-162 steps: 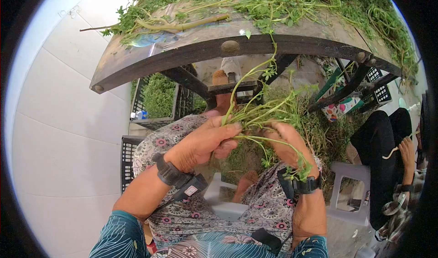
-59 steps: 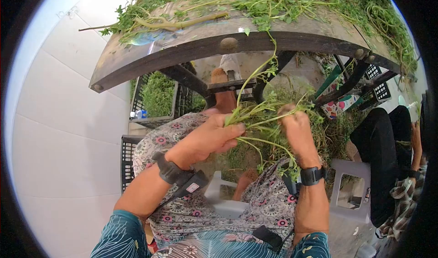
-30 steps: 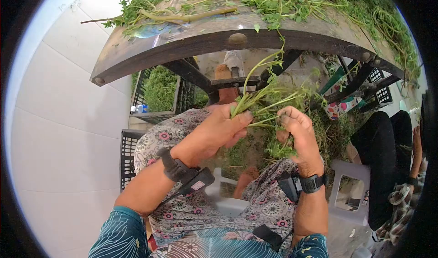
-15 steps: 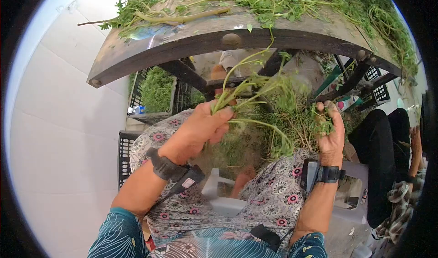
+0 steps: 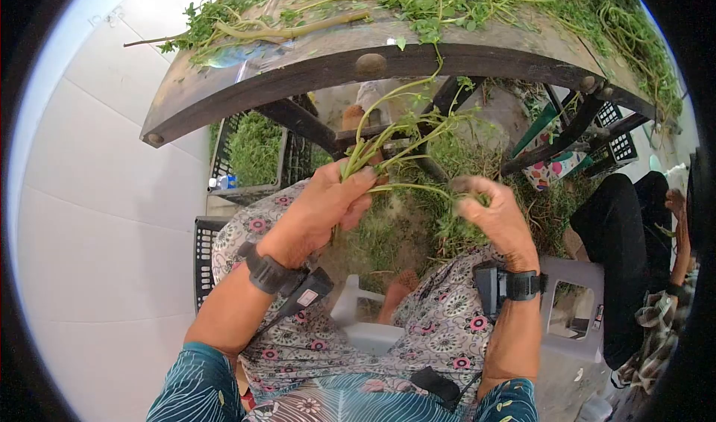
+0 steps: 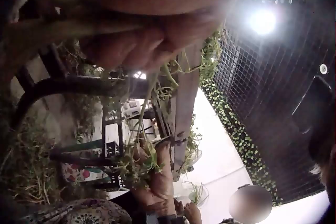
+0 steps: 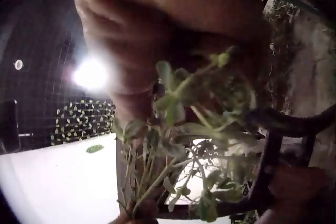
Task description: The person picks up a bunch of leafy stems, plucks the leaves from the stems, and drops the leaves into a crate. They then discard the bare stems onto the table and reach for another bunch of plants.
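Observation:
A loose bunch of green leafy stems (image 5: 382, 144) stands up from my left hand (image 5: 317, 205), gripped between thumb and curled fingers over my lap. One lower stem (image 5: 406, 187) arches right from that grip to my right hand (image 5: 501, 219), whose curled fingers hold leafy tips (image 5: 464, 232); motion blurs those fingertips. In the right wrist view, small rounded leaves (image 7: 170, 100) spread just under the right hand (image 7: 157, 19). From the left wrist view, the left hand (image 6: 152, 35) is near and dark, with the right hand (image 6: 157, 184) beyond, among leaves.
Ahead, a wooden table (image 5: 186, 97) bears heaped greens (image 5: 477, 4) and a thick bare stem (image 5: 298, 31). Black crates (image 5: 280, 157) stand at left, one filled with greens. Plant litter (image 5: 403, 228) covers the floor between the legs. A grey stool (image 5: 556, 332) and another person's leg (image 5: 619, 273) are at right.
The right hand pinched a stem beside the bunch, swung right with leaves in its fingers, then came back left to the lower stem's end. The left hand keeps its grip, shifted slightly left.

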Action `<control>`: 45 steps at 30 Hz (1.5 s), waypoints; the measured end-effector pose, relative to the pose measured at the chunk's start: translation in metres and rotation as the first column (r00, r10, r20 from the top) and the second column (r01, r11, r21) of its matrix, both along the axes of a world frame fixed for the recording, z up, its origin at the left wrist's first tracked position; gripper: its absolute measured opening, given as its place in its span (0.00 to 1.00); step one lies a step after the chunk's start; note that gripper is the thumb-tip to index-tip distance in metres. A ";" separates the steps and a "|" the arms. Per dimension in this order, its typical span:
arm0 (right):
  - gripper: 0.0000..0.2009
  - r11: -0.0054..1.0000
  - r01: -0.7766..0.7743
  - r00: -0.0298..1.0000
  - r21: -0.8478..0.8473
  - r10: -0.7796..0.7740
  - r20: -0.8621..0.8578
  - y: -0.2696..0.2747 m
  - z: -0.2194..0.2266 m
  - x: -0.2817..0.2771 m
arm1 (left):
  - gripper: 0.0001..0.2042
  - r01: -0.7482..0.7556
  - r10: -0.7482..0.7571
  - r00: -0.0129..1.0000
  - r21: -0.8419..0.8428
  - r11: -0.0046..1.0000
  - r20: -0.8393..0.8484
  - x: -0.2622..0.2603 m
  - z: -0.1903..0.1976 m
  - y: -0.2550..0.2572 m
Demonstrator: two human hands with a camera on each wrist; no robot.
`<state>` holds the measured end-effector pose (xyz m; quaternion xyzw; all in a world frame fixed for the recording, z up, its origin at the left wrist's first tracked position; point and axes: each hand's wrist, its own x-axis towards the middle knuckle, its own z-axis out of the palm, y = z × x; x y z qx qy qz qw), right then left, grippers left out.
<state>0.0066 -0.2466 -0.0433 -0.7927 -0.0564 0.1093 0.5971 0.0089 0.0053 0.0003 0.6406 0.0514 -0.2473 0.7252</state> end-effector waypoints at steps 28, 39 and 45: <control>0.12 0.944 0.000 0.999 0.331 0.016 -0.045 -0.007 -0.023 0.001 | 0.09 -0.021 0.021 1.000 -0.011 1.000 0.011 -0.002 0.001 0.002; 0.14 0.965 -0.258 0.957 0.039 0.261 -0.129 -0.002 0.000 -0.001 | 0.09 -0.032 0.032 0.999 0.000 0.999 0.002 0.000 0.002 0.002; 0.11 0.964 -0.258 0.956 -0.066 0.245 -0.162 0.004 0.001 -0.001 | 0.09 0.026 -0.027 0.999 0.026 0.999 0.028 0.000 -0.001 0.002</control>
